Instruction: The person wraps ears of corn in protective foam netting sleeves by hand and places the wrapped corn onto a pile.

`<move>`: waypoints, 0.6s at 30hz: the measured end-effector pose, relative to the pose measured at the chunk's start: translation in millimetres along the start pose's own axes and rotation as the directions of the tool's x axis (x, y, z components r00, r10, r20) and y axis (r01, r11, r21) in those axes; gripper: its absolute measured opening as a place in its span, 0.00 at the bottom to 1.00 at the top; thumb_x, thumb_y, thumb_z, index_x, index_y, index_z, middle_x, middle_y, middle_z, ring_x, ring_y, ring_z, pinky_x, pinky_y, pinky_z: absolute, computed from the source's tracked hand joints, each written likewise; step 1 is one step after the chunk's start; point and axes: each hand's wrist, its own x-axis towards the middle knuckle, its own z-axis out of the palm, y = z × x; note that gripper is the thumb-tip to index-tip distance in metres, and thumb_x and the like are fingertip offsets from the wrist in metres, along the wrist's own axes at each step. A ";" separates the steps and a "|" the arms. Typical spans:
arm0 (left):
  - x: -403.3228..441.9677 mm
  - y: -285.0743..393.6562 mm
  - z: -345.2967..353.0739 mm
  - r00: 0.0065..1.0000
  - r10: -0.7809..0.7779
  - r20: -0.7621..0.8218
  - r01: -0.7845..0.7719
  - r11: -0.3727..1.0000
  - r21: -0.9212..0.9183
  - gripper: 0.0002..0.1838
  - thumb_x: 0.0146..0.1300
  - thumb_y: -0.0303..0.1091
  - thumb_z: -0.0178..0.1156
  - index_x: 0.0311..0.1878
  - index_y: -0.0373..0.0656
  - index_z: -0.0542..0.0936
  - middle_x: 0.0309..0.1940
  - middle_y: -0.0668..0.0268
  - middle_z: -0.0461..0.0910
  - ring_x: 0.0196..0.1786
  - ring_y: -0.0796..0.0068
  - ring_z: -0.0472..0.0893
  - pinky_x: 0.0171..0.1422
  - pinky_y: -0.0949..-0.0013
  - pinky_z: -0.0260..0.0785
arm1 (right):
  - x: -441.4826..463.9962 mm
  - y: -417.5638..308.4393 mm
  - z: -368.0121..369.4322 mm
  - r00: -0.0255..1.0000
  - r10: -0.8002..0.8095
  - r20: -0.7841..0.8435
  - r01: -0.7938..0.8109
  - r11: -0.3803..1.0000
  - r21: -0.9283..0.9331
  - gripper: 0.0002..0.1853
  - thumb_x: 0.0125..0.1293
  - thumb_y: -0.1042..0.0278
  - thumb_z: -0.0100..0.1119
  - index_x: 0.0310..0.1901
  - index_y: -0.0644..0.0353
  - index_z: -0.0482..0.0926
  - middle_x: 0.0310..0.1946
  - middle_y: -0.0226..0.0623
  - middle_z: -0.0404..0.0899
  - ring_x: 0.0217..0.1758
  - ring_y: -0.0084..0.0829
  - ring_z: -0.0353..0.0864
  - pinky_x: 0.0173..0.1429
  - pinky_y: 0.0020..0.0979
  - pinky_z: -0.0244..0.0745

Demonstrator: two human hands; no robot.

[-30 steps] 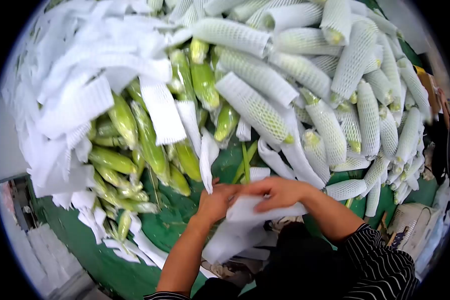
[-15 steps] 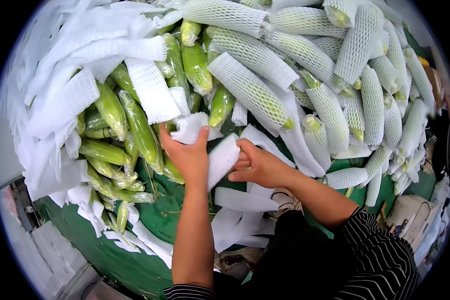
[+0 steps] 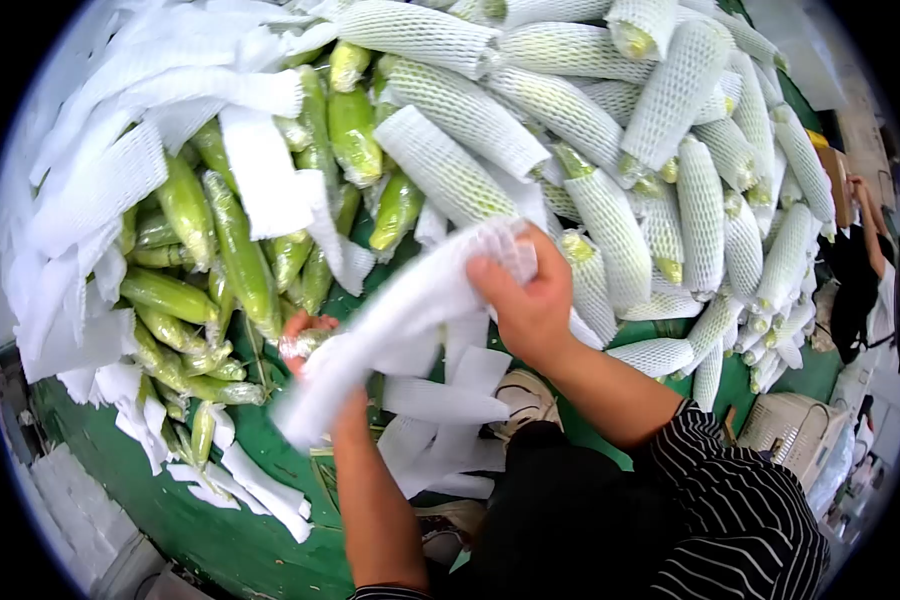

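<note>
My right hand point(image 3: 532, 300) is closed on one end of a white foam net sleeve point(image 3: 400, 315), thumb on top. The sleeve slants down to the left, its lower end blurred by motion, and crosses in front of my left hand point(image 3: 297, 326). Between my left fingers shows the plastic-wrapped end of what looks like an ear of corn point(image 3: 305, 344); the rest is hidden behind the sleeve. Close by, to the upper left, lies a heap of green ears of corn point(image 3: 240, 250) in clear film.
Loose foam sleeves point(image 3: 100, 190) drape over the heap's left side, and more sleeves point(image 3: 445, 400) lie near my shoes. Sleeved ears point(image 3: 670, 120) are piled at the upper right on the green floor point(image 3: 220, 520). Another person point(image 3: 855, 270) is at the far right, near a beige crate point(image 3: 790, 430).
My right hand has lifted a foam sleeve up and to the right. My left hand has moved down and left from the loose sleeve and now grips a film-wrapped end. The view has shifted right.
</note>
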 end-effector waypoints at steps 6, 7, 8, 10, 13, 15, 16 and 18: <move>-4.8 12.8 6.9 0.912 0.326 0.247 -0.360 0.927 0.106 0.62 0.45 0.32 0.80 0.79 0.45 0.48 0.57 0.57 0.70 0.47 0.66 0.79 0.53 0.63 0.74 | 32.4 16.5 -11.4 0.910 0.405 0.091 -0.345 0.617 0.707 0.16 0.67 0.77 0.54 0.56 0.64 0.72 0.52 0.41 0.80 0.53 0.34 0.83 0.59 0.36 0.79; -3.1 20.5 14.2 0.912 0.316 0.263 -0.332 0.943 0.020 0.62 0.47 0.33 0.80 0.80 0.43 0.47 0.56 0.56 0.71 0.45 0.67 0.78 0.54 0.62 0.72 | 32.9 16.1 -14.0 0.892 0.427 0.151 -0.392 0.562 0.728 0.16 0.66 0.77 0.54 0.56 0.63 0.72 0.53 0.41 0.80 0.54 0.33 0.82 0.60 0.35 0.78; -1.1 22.9 24.7 0.930 0.297 0.217 -0.323 0.942 0.093 0.66 0.48 0.73 0.70 0.80 0.43 0.49 0.53 0.58 0.71 0.44 0.68 0.78 0.49 0.64 0.74 | 30.8 16.4 -16.8 0.863 0.414 0.290 -0.469 0.445 0.763 0.18 0.67 0.77 0.53 0.58 0.63 0.71 0.55 0.41 0.79 0.55 0.33 0.82 0.60 0.35 0.78; 0.9 20.6 35.3 0.919 0.318 0.234 -0.320 0.947 -0.031 0.38 0.64 0.28 0.58 0.77 0.42 0.57 0.50 0.57 0.74 0.43 0.68 0.77 0.52 0.65 0.71 | 23.5 2.0 -10.2 0.781 0.441 0.442 -0.588 0.278 0.760 0.23 0.68 0.76 0.51 0.65 0.62 0.68 0.55 0.40 0.78 0.56 0.33 0.81 0.62 0.36 0.76; -1.6 27.0 50.3 0.768 0.554 0.322 -0.608 0.788 0.094 0.27 0.65 0.23 0.53 0.68 0.42 0.69 0.46 0.55 0.75 0.43 0.63 0.77 0.51 0.64 0.70 | 9.8 -15.1 -4.7 0.713 0.227 0.663 -0.701 0.240 0.671 0.24 0.72 0.73 0.53 0.69 0.57 0.66 0.58 0.39 0.79 0.57 0.30 0.81 0.62 0.34 0.77; -9.2 28.3 56.4 0.763 0.550 0.339 -0.623 0.765 0.161 0.14 0.66 0.22 0.55 0.54 0.38 0.79 0.44 0.52 0.77 0.45 0.60 0.78 0.52 0.61 0.70 | 10.2 -24.4 11.8 0.636 0.237 0.734 -0.767 0.302 0.567 0.23 0.74 0.71 0.56 0.69 0.55 0.68 0.56 0.37 0.82 0.55 0.27 0.83 0.60 0.32 0.78; -20.6 45.4 51.4 0.666 0.424 0.614 -0.742 0.455 0.491 0.14 0.67 0.24 0.55 0.54 0.38 0.80 0.47 0.49 0.79 0.48 0.59 0.79 0.55 0.59 0.71 | 11.7 -24.6 20.4 0.587 0.246 0.771 -0.798 0.335 0.501 0.23 0.74 0.69 0.58 0.69 0.53 0.69 0.55 0.36 0.83 0.54 0.26 0.83 0.59 0.31 0.79; -39.8 42.8 22.6 0.676 0.199 0.710 -0.732 0.066 0.679 0.15 0.68 0.28 0.56 0.56 0.37 0.80 0.53 0.49 0.80 0.55 0.56 0.80 0.61 0.57 0.70 | 9.6 9.2 34.7 0.585 0.400 0.706 -0.795 0.455 0.402 0.17 0.75 0.68 0.57 0.63 0.58 0.74 0.52 0.35 0.83 0.52 0.24 0.83 0.57 0.29 0.79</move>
